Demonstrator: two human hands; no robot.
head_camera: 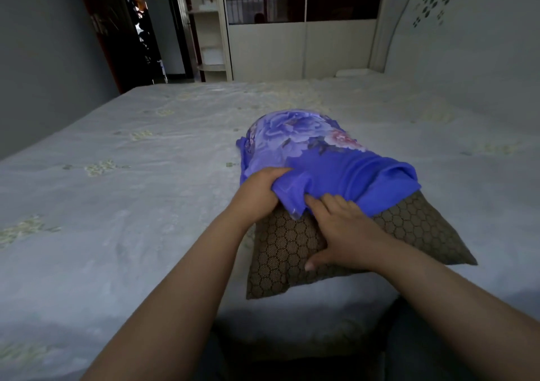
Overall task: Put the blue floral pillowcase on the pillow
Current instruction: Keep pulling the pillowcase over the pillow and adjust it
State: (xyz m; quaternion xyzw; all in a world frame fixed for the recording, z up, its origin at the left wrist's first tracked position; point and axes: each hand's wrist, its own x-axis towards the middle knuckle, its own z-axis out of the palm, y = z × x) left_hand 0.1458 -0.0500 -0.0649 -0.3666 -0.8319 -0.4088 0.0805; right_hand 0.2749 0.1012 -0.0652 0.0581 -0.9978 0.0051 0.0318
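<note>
A brown pillow (295,252) with a honeycomb pattern lies on the bed, its far half inside the blue floral pillowcase (315,150). The case's plain blue hem is bunched across the pillow's middle. My left hand (260,193) grips the hem at its left side, fingers tucked under the cloth. My right hand (342,228) lies on the bare part of the pillow, thumb pressing down and fingertips touching the hem's edge. The near half of the pillow is uncovered.
The bed (131,190) has a pale grey sheet with faint green flowers and spreads wide to the left and right. A white headboard (455,30) stands at the right, a wardrobe (301,38) behind, and an open doorway (146,30) at the back left.
</note>
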